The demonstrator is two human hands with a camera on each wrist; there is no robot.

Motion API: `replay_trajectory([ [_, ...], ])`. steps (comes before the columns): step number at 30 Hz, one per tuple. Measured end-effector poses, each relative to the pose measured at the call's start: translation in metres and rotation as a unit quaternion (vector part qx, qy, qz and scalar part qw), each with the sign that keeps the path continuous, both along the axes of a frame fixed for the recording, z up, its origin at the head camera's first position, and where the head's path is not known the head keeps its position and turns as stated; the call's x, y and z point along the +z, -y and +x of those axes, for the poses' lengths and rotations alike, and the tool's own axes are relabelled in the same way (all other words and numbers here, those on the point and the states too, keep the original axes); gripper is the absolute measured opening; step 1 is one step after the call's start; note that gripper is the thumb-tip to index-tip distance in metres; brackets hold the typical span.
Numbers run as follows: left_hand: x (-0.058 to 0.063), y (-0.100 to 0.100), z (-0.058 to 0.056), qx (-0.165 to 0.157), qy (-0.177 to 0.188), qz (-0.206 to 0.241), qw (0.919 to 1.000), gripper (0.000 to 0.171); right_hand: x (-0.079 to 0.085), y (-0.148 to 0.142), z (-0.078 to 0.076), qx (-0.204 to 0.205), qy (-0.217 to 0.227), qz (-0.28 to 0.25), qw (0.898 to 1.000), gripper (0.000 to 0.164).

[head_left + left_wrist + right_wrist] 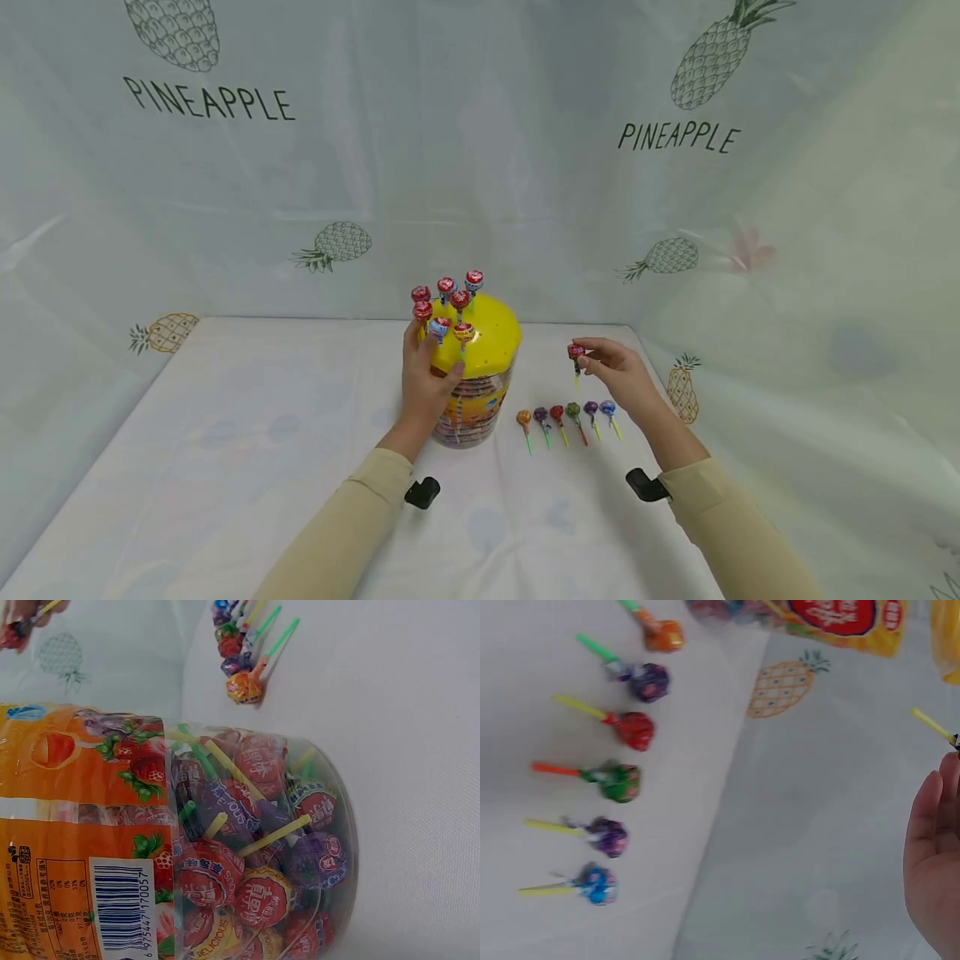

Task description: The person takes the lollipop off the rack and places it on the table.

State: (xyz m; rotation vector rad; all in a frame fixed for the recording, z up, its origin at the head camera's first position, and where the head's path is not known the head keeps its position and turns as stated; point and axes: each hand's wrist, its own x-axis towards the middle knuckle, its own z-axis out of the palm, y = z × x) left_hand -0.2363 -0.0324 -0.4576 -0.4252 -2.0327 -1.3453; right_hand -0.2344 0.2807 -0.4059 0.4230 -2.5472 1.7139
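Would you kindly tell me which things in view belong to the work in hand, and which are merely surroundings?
Likely part of the work:
yellow-lidded jar, gripped by the left hand
lollipops standing in its lid
lollipop pinched by the right hand
row of six lollipops

Apparently just surroundings:
pineapple-print backdrop
white table surface
black wrist pieces
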Motion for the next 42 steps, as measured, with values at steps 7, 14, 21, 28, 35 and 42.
replay_trajectory([
  [7,-0.001,0.0,-0.001,0.0,0.004,0.005,1.0,0.078,-0.029,-0.018,0.006,-0.032,0.029,0.024,0.999,0.039],
  [14,-0.001,-0.001,-0.001,-0.005,0.002,0.007,1.0,0.076,-0.045,-0.028,0.012,-0.038,0.042,0.047,0.997,0.037],
  [21,0.0,0.0,-0.001,-0.004,0.001,0.005,1.0,0.078,-0.06,-0.042,0.013,-0.04,0.032,0.078,0.996,0.036],
  [28,0.0,0.0,0.0,-0.009,0.012,0.004,0.9999,0.078,-0.078,-0.062,0.011,-0.035,0.029,0.063,0.997,0.032],
  [35,0.001,0.001,0.0,-0.008,0.016,0.005,0.9998,0.079,-0.091,-0.079,0.007,-0.035,0.081,0.057,0.995,0.032],
  [42,0.001,0.001,0.001,-0.011,0.017,0.006,0.9998,0.078,-0.103,-0.096,0.002,-0.052,0.111,0.055,0.991,0.035],
])
